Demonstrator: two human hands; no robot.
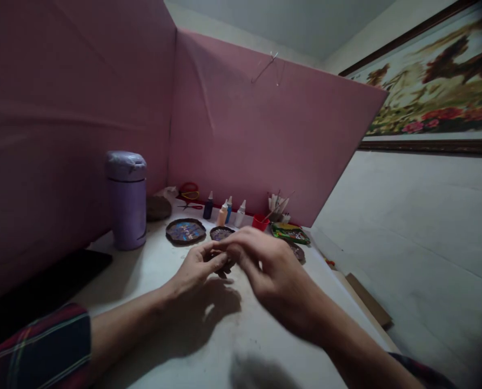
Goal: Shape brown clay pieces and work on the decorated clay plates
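Note:
My left hand [196, 268] and my right hand [265, 265] meet above the white table [208, 340], fingertips pinched together on a small dark piece [225, 266] that is mostly hidden by the fingers. Both hands are closed round it. Just beyond them lie a round dark painted dish [185, 231] and a smaller dark disc [221, 233]. Another dark piece [298, 252] lies to the right of my right hand.
A purple flask [126, 200] stands at the left. At the back stand several small paint bottles [227, 212], a red cup [259, 222], a holder of sticks [278, 205], scissors [190, 205] and a green packet [289, 233]. Pink boards [245, 135] wall the table.

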